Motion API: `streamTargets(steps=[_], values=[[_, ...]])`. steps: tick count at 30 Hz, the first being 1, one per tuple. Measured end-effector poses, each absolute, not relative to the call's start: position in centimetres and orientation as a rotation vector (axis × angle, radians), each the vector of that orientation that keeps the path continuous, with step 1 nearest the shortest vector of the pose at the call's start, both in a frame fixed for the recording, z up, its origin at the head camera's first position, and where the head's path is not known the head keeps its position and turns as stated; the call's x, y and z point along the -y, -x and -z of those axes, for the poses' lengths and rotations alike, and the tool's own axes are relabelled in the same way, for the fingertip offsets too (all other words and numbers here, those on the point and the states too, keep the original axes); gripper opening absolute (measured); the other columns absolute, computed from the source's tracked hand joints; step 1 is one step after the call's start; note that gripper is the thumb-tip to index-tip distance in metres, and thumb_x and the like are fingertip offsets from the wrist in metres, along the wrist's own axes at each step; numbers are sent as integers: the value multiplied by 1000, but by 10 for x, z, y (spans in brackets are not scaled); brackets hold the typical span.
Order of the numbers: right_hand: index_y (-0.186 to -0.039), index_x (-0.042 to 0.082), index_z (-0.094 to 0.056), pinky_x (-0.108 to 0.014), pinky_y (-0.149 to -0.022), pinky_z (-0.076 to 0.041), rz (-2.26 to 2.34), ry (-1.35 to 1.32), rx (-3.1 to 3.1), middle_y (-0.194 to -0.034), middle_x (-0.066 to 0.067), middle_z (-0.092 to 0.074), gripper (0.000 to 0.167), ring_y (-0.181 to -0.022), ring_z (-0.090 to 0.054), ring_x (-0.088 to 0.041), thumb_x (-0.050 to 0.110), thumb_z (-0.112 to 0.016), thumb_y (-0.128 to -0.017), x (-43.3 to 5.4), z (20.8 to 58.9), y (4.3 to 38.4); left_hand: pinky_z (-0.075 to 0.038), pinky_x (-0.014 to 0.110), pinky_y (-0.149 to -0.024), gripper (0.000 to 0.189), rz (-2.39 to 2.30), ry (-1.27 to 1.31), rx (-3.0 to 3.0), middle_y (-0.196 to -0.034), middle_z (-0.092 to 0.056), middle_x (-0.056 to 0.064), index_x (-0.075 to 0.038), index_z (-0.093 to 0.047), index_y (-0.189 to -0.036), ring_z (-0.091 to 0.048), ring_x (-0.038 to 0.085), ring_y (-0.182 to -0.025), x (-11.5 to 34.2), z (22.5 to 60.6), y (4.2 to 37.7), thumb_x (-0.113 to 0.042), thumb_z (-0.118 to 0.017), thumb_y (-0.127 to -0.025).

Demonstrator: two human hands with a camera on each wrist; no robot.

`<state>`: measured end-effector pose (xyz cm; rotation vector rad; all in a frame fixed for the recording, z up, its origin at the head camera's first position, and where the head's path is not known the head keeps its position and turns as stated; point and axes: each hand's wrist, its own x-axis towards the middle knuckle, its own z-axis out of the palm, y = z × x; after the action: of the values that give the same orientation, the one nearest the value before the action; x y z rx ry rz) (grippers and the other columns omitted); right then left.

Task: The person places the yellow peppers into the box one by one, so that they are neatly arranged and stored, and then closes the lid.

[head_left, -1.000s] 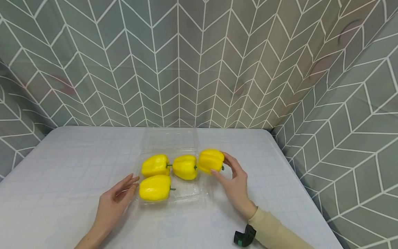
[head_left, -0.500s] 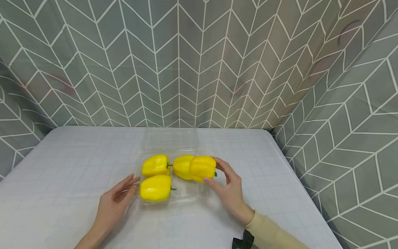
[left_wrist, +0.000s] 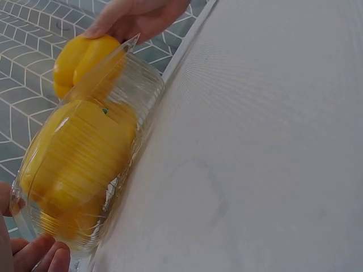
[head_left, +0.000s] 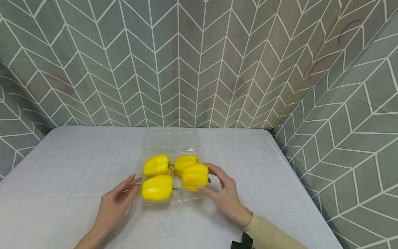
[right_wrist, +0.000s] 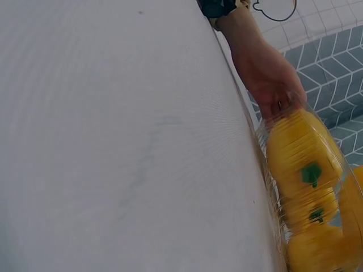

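Observation:
My right hand [head_left: 226, 193] grips a yellow bell pepper [head_left: 195, 177] by its stem end, thumb at the near side and fingers at the far side. This pepper overlaps the front right part of a clear plastic clamshell container [head_left: 186, 199]; in the left wrist view, the held pepper [left_wrist: 85, 65] shows at the rim. Inside lie a back left pepper [head_left: 157, 166], a front left pepper [head_left: 157, 187] and a partly hidden back right pepper [head_left: 186, 163]. My left hand [head_left: 116, 200] touches the container's left side with relaxed fingers [left_wrist: 42, 255].
The clamshell's clear lid [head_left: 171, 139] lies folded back toward the far table edge. A white cloth covers the table [head_left: 77, 159]. Grey chevron-patterned curtains [head_left: 192, 69] stand behind and to the right. A black wrist device [head_left: 242, 242] shows by the right sleeve [head_left: 270, 231].
My right hand has carried the pepper left and toward me, from the container's right side to over its front right part. The container has shifted slightly right; my left hand stays beside it.

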<state>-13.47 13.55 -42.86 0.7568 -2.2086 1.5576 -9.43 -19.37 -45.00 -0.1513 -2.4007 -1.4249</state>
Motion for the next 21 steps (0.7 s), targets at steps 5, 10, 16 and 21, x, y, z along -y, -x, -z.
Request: streamTargets(steps=[5,10,16,21], values=[[-140,15,-56,-31,-104,-49,-1547,-791,2251,-135,-2,-62,67,-116,-60,-17,11,-85,-80,-135,433,134,-53,6,-81,47,1426,157,2400,-123,-71,9,-4,-56,-140,-60,-13,-100,194,450,94,-12,-68,-96],[-141,17,-55,-36,-104,-49,-1540,-807,2279,-136,-1,-61,67,-117,-60,-18,13,-84,-81,-133,435,133,-52,5,-81,47,1413,159,2404,-123,-71,8,-4,-56,-140,-60,-14,-101,194,450,94,-13,-68,-96],[-143,21,-53,-41,-106,-49,-1534,-831,2321,-141,3,-58,67,-122,-58,-17,16,-83,-83,-132,433,133,-51,4,-82,47,1396,175,2396,-122,-71,9,-3,-57,-140,-59,-13,-102,194,451,95,-11,-69,-95],[-144,21,-52,-40,-107,-50,-1472,-868,2356,-144,3,-56,69,-126,-57,-18,20,-83,-83,-132,432,134,-50,3,-83,47,1381,179,2393,-121,-72,10,-2,-57,-139,-58,-15,-101,193,450,95,-10,-70,-94]])
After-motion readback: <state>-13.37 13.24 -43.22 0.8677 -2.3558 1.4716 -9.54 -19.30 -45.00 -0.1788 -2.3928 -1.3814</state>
